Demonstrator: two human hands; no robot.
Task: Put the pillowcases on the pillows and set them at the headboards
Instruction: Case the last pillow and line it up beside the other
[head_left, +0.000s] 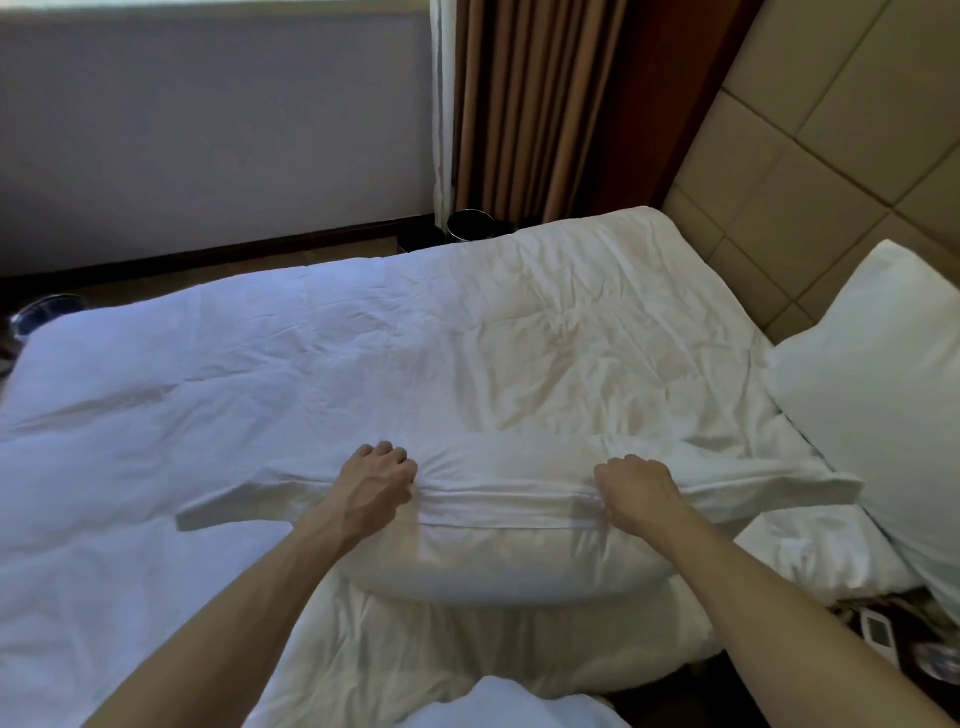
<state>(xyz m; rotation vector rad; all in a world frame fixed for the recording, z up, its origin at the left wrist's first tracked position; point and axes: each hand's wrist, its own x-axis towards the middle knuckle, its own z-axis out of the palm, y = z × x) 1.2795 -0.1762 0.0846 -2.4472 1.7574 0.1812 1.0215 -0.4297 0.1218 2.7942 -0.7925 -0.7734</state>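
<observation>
A white pillow (498, 566) lies on the near edge of the bed, its far part inside a white pillowcase (519, 462). The case's open hem runs across the pillow from left to right. My left hand (376, 480) is closed on the hem at the left. At the right of the hem, my right hand (636, 491) grips it the same way. A second white pillow (872, 374) leans upright against the tan padded headboard (810, 171) at the right.
The bed's crumpled white duvet (311, 364) fills the middle. A brown curtain (540, 104) and a dark bin (470, 224) stand beyond the far corner. A nightstand with small items (893, 644) sits at lower right. More white fabric (498, 706) lies at the bottom edge.
</observation>
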